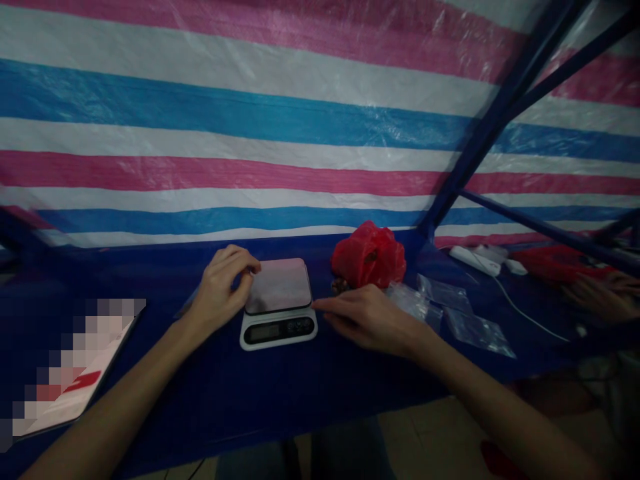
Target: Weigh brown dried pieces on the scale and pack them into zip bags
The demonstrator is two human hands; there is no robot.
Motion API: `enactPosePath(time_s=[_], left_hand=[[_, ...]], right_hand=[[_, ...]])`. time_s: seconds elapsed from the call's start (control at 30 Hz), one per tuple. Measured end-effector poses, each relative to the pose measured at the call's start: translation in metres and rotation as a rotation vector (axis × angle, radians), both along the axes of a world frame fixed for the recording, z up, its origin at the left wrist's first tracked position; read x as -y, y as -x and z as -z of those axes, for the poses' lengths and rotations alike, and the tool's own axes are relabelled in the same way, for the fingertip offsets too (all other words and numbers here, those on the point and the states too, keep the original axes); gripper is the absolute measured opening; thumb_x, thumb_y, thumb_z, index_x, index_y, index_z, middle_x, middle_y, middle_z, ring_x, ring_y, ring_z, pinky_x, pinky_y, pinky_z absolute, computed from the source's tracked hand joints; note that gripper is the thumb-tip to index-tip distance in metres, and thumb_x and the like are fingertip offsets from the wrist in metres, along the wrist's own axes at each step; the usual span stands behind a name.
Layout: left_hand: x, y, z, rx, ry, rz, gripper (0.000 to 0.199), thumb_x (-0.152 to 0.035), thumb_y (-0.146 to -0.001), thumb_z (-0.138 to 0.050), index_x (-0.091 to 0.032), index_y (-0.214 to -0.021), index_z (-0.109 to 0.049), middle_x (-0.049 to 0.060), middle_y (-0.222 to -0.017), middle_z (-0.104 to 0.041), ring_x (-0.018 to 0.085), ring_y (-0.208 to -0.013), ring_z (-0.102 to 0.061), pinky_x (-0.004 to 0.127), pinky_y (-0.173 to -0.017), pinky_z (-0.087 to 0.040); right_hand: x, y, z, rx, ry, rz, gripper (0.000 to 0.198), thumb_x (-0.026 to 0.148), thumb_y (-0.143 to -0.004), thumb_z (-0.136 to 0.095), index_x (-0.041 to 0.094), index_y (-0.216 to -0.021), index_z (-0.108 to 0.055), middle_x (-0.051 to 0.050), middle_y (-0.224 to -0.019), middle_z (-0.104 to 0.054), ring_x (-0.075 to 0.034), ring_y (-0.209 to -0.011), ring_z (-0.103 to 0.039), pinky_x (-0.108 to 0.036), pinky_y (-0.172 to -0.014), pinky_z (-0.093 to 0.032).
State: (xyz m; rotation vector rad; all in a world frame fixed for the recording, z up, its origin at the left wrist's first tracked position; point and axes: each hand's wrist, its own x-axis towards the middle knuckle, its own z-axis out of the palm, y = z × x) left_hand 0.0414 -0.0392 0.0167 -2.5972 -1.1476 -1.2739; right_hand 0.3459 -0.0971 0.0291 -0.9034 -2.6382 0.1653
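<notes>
Scale (279,297) near back edge of surface (210,393): probably light, rigid; grip sides. Left hand (226,280) narrow, right hand (373,319) index outstretched; contents unclear.

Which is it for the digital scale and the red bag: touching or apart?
Apart. The head view shows blue tabletop between the scale and the red bag.

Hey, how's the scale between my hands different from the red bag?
The scale is white with a pale plate; the bag is red. The scale is flat and boxy; the bag is crumpled and bulging. The scale sits left of the bag. Both rest on the blue table.
</notes>
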Motion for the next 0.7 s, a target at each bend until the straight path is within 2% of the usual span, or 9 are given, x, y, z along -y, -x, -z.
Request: enactPosePath(time_s=[0.1,0.23,0.4,0.47,0.57,0.63,0.7], left_hand=[[-0.008,0.000,0.007,0.070,0.031,-0.012,0.022,-0.009,-0.091,-0.044,-0.019,-0.097,-0.063,0.003,-0.088,-0.067,0.019,-0.088,-0.062,0.036,-0.083,-0.048],[-0.009,0.001,0.020,0.154,0.061,-0.050,0.024,-0.012,-0.094,-0.045,-0.020,-0.113,-0.059,0.003,-0.093,-0.068,0.021,-0.097,-0.064,0.040,-0.091,-0.048],[-0.008,0.008,0.023,0.287,0.099,-0.146,0.032,-0.011,-0.092,-0.048,-0.021,-0.122,-0.054,0.002,-0.093,-0.070,0.019,-0.088,-0.067,0.038,-0.084,-0.052],[-0.009,0.010,0.023,0.277,0.098,-0.155,0.034,-0.010,-0.091,-0.048,-0.021,-0.122,-0.054,0.002,-0.093,-0.070,0.020,-0.088,-0.067,0.037,-0.083,-0.052],[-0.010,0.008,0.027,0.225,0.083,-0.133,0.035,-0.008,-0.090,-0.048,-0.021,-0.122,-0.053,0.002,-0.093,-0.070,0.020,-0.092,-0.067,0.040,-0.090,-0.051],[-0.009,0.007,0.028,0.206,0.068,-0.120,0.035,-0.007,-0.090,-0.047,-0.021,-0.122,-0.053,0.002,-0.093,-0.069,0.020,-0.095,-0.067,0.043,-0.096,-0.049],[-0.009,0.006,0.029,0.203,0.059,-0.113,0.036,-0.006,-0.090,-0.047,-0.021,-0.122,-0.053,0.001,-0.092,-0.068,0.020,-0.095,-0.067,0.044,-0.098,-0.047]], right_hand=[[0.021,0.010,0.011,0.202,-0.013,-0.007,0.034,0.024,-0.104,-0.046,0.019,-0.132,-0.065,-0.005,-0.081,-0.074,-0.015,-0.063,-0.065,-0.029,-0.058,-0.033],[0.024,0.014,0.022,0.260,0.019,0.043,0.034,0.024,-0.104,-0.047,0.019,-0.135,-0.062,-0.004,-0.081,-0.075,-0.015,-0.063,-0.065,-0.029,-0.058,-0.030],[0.016,0.018,0.024,0.205,0.073,0.075,0.035,0.021,-0.100,-0.052,0.019,-0.133,-0.064,-0.004,-0.077,-0.074,-0.014,-0.062,-0.064,-0.029,-0.060,-0.031],[0.013,0.023,0.019,0.177,0.111,0.097,0.034,0.020,-0.098,-0.054,0.019,-0.129,-0.068,-0.002,-0.072,-0.072,-0.014,-0.060,-0.062,-0.028,-0.061,-0.033],[0.009,0.029,0.012,0.159,0.177,0.101,0.031,0.017,-0.094,-0.057,0.020,-0.121,-0.073,-0.001,-0.067,-0.070,-0.013,-0.056,-0.060,-0.026,-0.060,-0.035],[0.006,0.029,0.011,0.116,0.198,0.093,0.029,0.015,-0.092,-0.057,0.021,-0.114,-0.076,-0.002,-0.072,-0.073,-0.014,-0.060,-0.064,-0.025,-0.061,-0.040],[0.001,0.023,0.013,0.004,0.143,0.144,0.028,0.014,-0.094,-0.056,0.022,-0.110,-0.076,-0.004,-0.086,-0.076,-0.016,-0.072,-0.069,-0.026,-0.068,-0.047]])
